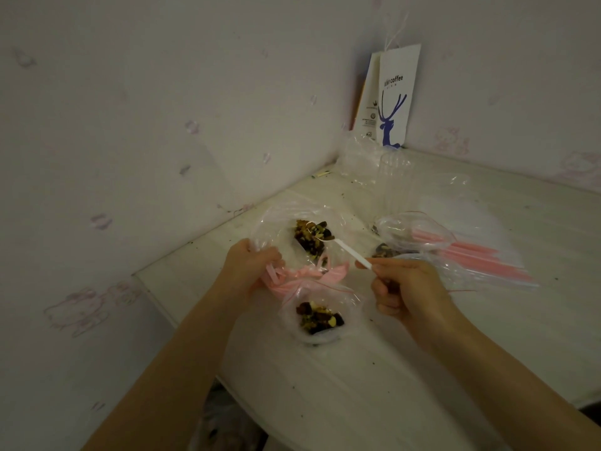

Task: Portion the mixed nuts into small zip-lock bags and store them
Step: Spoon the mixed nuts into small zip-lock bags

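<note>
A small zip-lock bag (320, 317) holds nuts. The left hand (250, 265) grips the supply bag (279, 222); the right hand (403, 288) pinches a loaded spoon (344, 249). Empty bags (481, 255) likely await filling.

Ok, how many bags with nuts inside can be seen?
3: the large bag held by the left hand, a small zip-lock bag nearest the person, a third bag partly hidden beyond the right hand.

Above the small zip-lock bag (320, 317), the left hand (250, 271) has its fingertips lost in the crumpled mouth of the large bag (276, 222). Right of the small zip-lock bag, the grip of the right hand (403, 288) hides the handle end of the spoon (353, 253) and part of another nut heap (385, 250).
</note>
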